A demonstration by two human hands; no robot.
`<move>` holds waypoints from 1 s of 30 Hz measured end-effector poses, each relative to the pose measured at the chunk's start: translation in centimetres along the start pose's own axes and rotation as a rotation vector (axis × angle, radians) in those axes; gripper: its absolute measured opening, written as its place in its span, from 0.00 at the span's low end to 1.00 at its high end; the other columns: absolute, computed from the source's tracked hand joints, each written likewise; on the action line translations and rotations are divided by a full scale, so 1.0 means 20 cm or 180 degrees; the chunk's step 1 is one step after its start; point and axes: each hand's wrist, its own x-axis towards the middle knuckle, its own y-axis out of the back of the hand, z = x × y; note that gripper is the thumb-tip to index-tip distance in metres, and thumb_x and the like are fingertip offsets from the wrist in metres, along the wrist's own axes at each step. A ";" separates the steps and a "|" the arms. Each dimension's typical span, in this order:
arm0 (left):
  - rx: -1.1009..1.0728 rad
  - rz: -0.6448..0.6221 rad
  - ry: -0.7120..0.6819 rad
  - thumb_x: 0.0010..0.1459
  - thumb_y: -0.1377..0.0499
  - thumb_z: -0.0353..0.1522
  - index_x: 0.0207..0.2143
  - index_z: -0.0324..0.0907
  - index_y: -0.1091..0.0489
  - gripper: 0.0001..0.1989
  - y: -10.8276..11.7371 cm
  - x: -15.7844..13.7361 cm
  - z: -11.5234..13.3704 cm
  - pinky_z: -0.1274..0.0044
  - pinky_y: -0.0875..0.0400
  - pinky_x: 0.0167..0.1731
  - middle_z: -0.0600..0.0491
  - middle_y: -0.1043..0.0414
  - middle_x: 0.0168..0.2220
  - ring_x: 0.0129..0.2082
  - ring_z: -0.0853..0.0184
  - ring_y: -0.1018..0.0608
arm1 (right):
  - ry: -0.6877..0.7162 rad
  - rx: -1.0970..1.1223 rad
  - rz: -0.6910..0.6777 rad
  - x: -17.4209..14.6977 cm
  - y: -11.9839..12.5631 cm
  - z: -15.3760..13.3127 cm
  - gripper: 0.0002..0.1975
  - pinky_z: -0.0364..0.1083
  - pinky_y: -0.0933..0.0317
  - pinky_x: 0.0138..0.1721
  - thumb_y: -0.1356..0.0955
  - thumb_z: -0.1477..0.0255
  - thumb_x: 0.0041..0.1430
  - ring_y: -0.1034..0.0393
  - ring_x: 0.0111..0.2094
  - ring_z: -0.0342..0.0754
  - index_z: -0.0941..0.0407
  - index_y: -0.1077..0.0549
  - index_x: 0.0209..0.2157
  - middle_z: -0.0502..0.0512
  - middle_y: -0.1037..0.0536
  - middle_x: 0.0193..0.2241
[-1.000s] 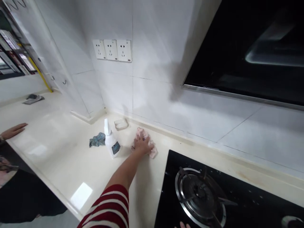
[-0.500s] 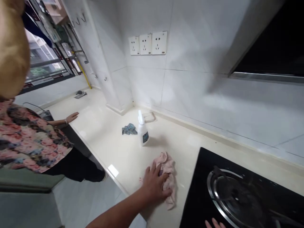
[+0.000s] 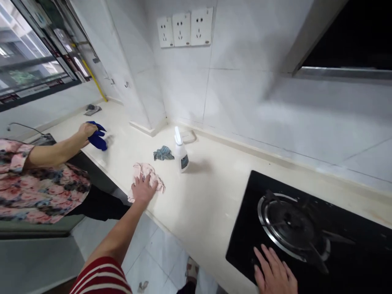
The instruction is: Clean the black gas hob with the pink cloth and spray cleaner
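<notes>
Resting over one pink cloth point(image 3: 143, 169) with the left hand point(image 3: 143, 188), palm down, with fingers spread apart, at the front edge of the counter point(image 3: 205, 200). Holding the right hand point(image 3: 274, 271), well apart to the right of the left one, palm down over one black hob point(image 3: 245, 228), with fingers loosely apart; cannot tell how firmly pressed. Can count two cloths on the counter: the pink one under the left hand and, just beyond it to the right, one crumpled blue-grey cloth point(image 3: 163, 153). Near that, farther right of the left hand, can see one white spray bottle point(image 3: 181, 158), upright; cannot tell the contents. Behind the bottle, seen from the left hand, can make out one shallow clear dish point(image 3: 190, 136), partly hidden, with contents unclear. Just beyond the right hand, can count one burner point(image 3: 288, 220) in view. Far beyond the left hand, can count three sockets point(image 3: 183, 29) on the wall. Left of the left hand, can see one co-worker point(image 3: 50, 183) in a floral top, with one piece of blue fabric point(image 3: 98, 140) clasped in the co-worker's hand point(image 3: 87, 130).
</notes>
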 end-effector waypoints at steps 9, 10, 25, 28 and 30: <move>-0.0620 0.0273 -0.1818 0.59 0.41 0.46 0.49 0.48 0.24 0.19 -0.11 -0.96 0.28 0.58 0.40 0.54 0.46 0.35 0.65 0.62 0.47 0.35 | -0.0151 0.0440 -0.0266 -0.01 0.03 0.03 0.24 0.64 0.47 0.63 0.41 0.60 0.69 0.42 0.65 0.61 0.50 0.33 0.62 0.59 0.33 0.64; -0.0697 0.0337 -0.1861 0.58 0.40 0.47 0.47 0.48 0.24 0.19 -0.13 -1.05 0.31 0.57 0.41 0.54 0.46 0.34 0.64 0.61 0.46 0.34 | -0.0096 0.0543 -0.0255 0.00 0.04 0.04 0.23 0.64 0.46 0.62 0.41 0.61 0.69 0.42 0.64 0.60 0.49 0.32 0.61 0.59 0.33 0.63; -0.0729 -0.0381 -0.3704 0.62 0.41 0.49 0.60 0.54 0.35 0.26 -0.32 -2.11 1.30 0.57 0.41 0.56 0.46 0.32 0.61 0.60 0.48 0.32 | -0.0200 0.1146 -0.0497 -0.56 0.55 0.24 0.19 0.50 0.28 0.52 0.39 0.63 0.70 0.30 0.55 0.51 0.48 0.28 0.58 0.58 0.29 0.58; -0.0785 -0.0527 -0.4108 0.66 0.45 0.42 0.58 0.48 0.32 0.20 -0.29 -2.25 1.62 0.57 0.37 0.54 0.43 0.31 0.60 0.58 0.50 0.31 | -0.0540 0.1368 -0.0469 -0.73 0.60 0.37 0.20 0.53 0.30 0.56 0.39 0.65 0.69 0.30 0.57 0.52 0.50 0.29 0.59 0.59 0.28 0.58; -0.0793 -0.0697 -0.4379 0.64 0.43 0.40 0.54 0.44 0.29 0.18 -0.24 -2.30 1.81 0.59 0.35 0.51 0.43 0.29 0.57 0.55 0.51 0.29 | -0.0812 0.1375 -0.0289 -0.82 0.63 0.46 0.20 0.54 0.30 0.56 0.39 0.65 0.68 0.30 0.57 0.53 0.51 0.29 0.58 0.59 0.27 0.57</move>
